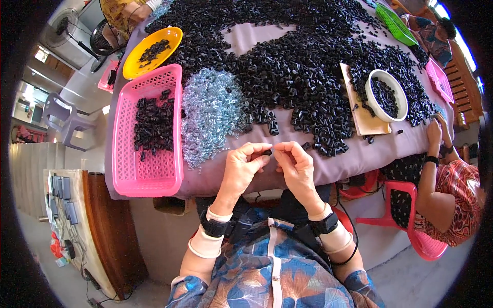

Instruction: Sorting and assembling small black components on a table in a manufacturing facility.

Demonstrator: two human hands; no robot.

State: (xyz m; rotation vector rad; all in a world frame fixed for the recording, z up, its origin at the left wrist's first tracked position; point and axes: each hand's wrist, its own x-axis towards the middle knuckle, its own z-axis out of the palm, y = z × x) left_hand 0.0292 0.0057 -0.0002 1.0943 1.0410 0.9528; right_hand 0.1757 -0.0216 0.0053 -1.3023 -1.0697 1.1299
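My left hand (242,168) is closed in a pinch at the table's near edge, with a small black plastic part (267,152) between thumb and forefinger. Fingertip to fingertip with it, my right hand (297,168) is pinched too; whatever it holds is too small or hidden to make out. A heap of small silvery coil springs (211,110) lies just left of my hands. Black plastic parts (277,66) cover much of the table beyond, some of them loose right in front of my fingers.
At left stand a pink basket (121,149) and a yellow plate (174,40), both holding black parts. A white bowl (403,97) sits by a beige tray (375,127) at right. Another person (452,197) works at the right edge beside a pink chair (431,246).
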